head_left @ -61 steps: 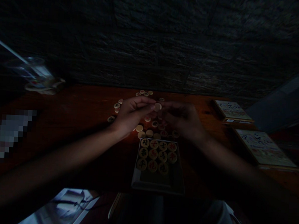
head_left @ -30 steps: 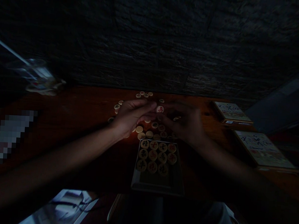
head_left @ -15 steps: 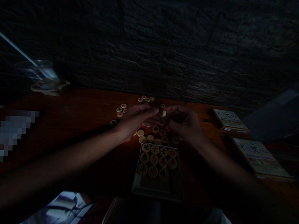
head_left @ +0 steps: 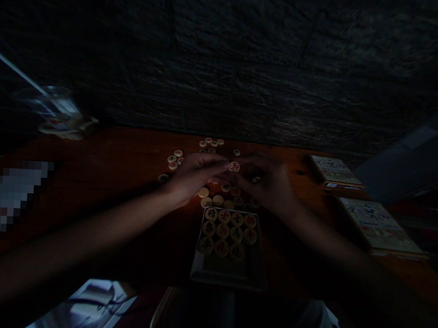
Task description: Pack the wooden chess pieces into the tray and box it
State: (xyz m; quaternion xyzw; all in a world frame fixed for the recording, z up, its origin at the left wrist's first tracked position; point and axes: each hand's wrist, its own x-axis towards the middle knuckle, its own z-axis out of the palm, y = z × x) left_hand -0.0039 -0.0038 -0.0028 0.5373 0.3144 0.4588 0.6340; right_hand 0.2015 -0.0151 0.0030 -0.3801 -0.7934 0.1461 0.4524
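A red soldier xiangqi piece (head_left: 234, 167), pinched over a dim tabletop (head_left: 135, 152).
The left hand (head_left: 196, 177) grips it at the clock's centre; the right hand (head_left: 269, 181) curls beside it at three, too blurred to tell whether it touches. In this gloom, with so little edge gripped, I reckon the piece could slip and scatter the loose pieces (head_left: 217, 200) nearby. At six o'clock, the open tray (head_left: 228, 267) holds eleven pieces, rows of four, four and three; a careless wrist might jolt them. Toward ten, a clear cup (head_left: 62, 102) carries a straw (head_left: 18, 70), its contents unclear; printed boxes (head_left: 379, 224) lie between three and four, insides hidden.
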